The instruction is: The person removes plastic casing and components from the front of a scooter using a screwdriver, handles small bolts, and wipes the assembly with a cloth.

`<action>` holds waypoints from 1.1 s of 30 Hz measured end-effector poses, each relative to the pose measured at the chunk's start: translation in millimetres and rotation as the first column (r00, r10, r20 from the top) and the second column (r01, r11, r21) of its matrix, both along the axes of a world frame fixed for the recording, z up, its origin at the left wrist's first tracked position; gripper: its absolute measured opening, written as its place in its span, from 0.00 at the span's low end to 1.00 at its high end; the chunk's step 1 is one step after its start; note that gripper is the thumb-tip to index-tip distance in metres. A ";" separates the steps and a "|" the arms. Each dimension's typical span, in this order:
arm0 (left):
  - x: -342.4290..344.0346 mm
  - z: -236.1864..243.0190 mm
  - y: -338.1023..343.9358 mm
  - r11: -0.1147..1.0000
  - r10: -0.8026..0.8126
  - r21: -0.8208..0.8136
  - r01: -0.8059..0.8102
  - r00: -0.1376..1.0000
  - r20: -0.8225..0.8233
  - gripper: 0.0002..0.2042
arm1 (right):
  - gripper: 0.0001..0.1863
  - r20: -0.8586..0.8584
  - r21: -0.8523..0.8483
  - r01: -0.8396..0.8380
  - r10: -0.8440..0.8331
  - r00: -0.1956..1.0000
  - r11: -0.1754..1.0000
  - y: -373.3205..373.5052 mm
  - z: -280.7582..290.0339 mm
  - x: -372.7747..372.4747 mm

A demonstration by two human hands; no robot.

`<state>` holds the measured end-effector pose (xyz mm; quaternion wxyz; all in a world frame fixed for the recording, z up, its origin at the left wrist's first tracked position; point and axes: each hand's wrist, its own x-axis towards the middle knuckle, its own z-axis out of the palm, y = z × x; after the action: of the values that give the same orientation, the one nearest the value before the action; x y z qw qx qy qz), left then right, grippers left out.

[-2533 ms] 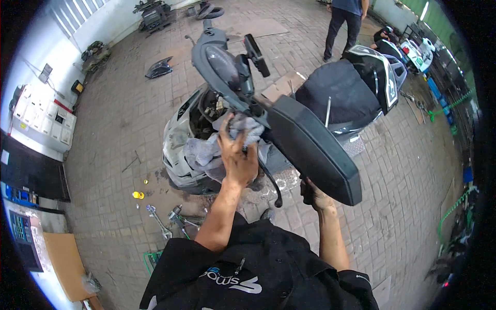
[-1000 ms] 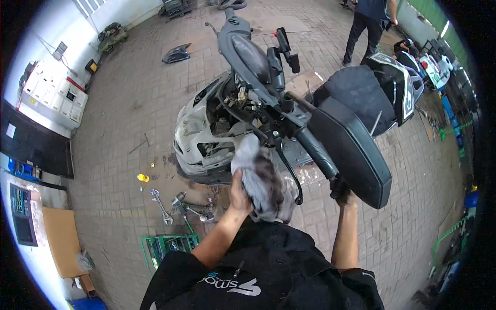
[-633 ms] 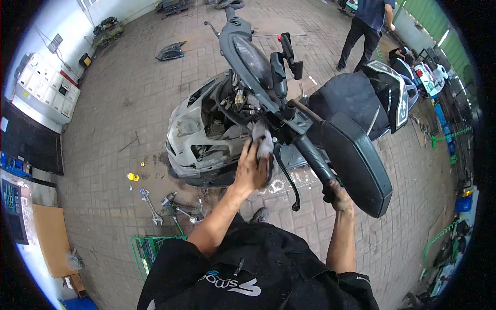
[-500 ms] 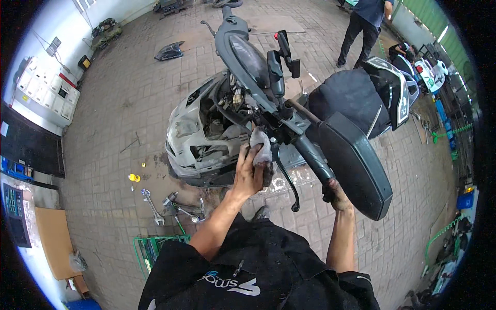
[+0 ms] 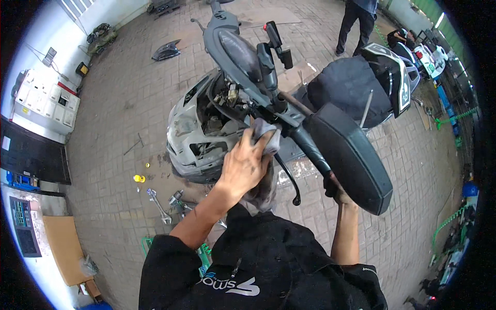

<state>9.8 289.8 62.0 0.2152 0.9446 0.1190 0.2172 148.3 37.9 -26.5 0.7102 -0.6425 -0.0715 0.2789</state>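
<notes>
A scooter (image 5: pixel 183 129) with its front opened up stands before me, handlebar turned toward me. My left hand (image 5: pixel 247 164) is closed on a grey rag (image 5: pixel 267 137), pressing it against the handlebar near the base of the brake lever (image 5: pixel 289 181). Part of the rag hangs below the hand. My right hand (image 5: pixel 338 191) is wrapped round the outer end of the black handlebar grip (image 5: pixel 312 155), its fingers partly hidden by the black mirror (image 5: pixel 351 157). Inside the scooter's front, wiring and connectors (image 5: pixel 232 95) lie exposed.
On the brick floor at left lie a wrench (image 5: pixel 159 205), a power tool (image 5: pixel 176 198), a yellow bottle (image 5: pixel 139 178) and a T-shaped tool (image 5: pixel 133 144). A black panel (image 5: pixel 166 50) lies farther off. Another person (image 5: pixel 356 26) stands beyond the scooter's seat (image 5: pixel 349 93).
My left hand has moved slightly up with the rag, and more of the rag now hangs below it. The right hand keeps its hold on the grip. The view has shifted slightly.
</notes>
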 end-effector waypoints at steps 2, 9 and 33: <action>-1.7 7.0 -0.2 1.000 0.030 -0.005 -0.031 0.997 -0.068 0.23 | 0.16 0.019 0.001 0.036 -0.036 0.999 0.999 1.8 3.9 1.2; 6.6 -0.8 -5.3 0.999 -0.006 0.035 0.004 0.999 0.044 0.20 | 0.19 0.016 0.048 0.117 -0.118 0.993 0.992 18.1 9.6 -13.0; 5.7 6.6 -11.8 0.987 0.097 -0.132 -0.094 0.995 0.015 0.18 | 0.11 -0.062 0.136 0.076 -0.068 0.996 0.988 22.8 10.0 -18.6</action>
<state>15.5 278.0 68.5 0.2674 0.9193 0.1760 0.2290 129.6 60.7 -16.5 0.7643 -0.5856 -0.0469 0.2658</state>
